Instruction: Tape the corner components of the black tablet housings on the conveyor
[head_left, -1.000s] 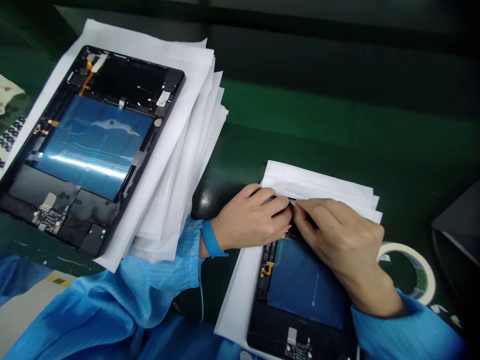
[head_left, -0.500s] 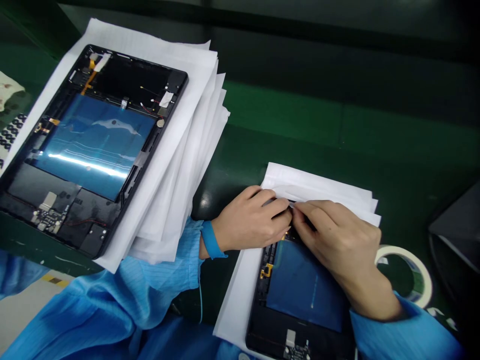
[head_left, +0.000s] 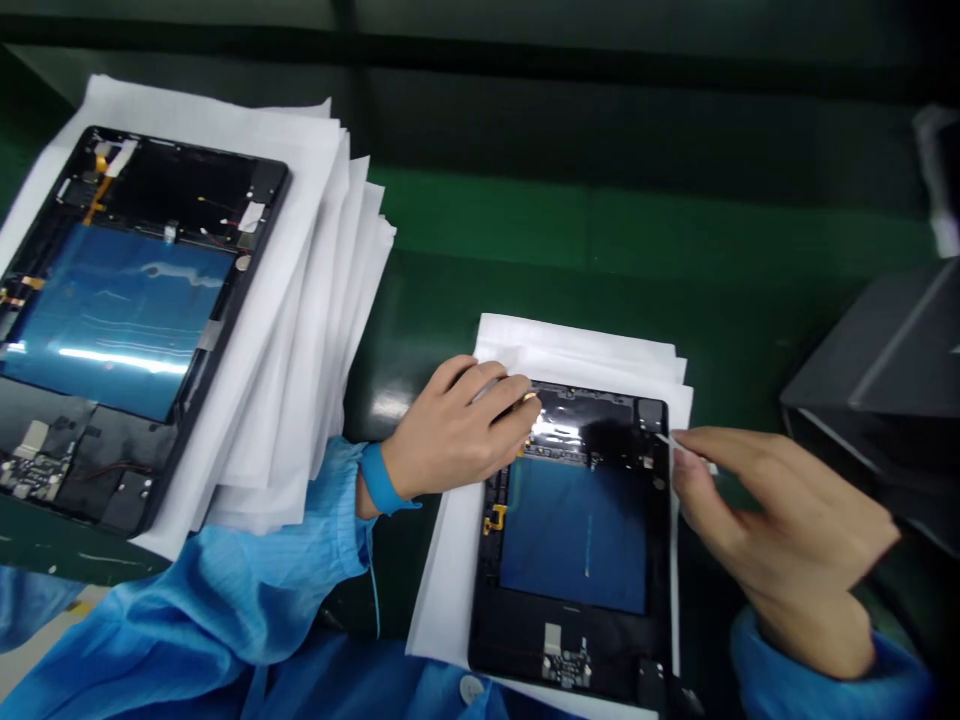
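An opened tablet lies on white sheets in front of me, with a blue battery and bare circuit parts showing. My left hand is at its upper left corner, fingers curled over the edge and thumb hidden. A small gold-coloured part shows beside those fingertips. Just off the tablet's upper right edge, my right hand pinches a thin white strip between thumb and forefinger. One end of this strip points toward the tablet's corner.
To the left, a second opened tablet lies on a thick stack of white sheets. More white sheets stick out under the nearer tablet. A dark grey box-like object stands at the right on the green table.
My right hand has moved right, away from my left hand, with the white strip in its pinch. The tablet's upper part is uncovered. My left hand stays at the corner; the view has shifted.
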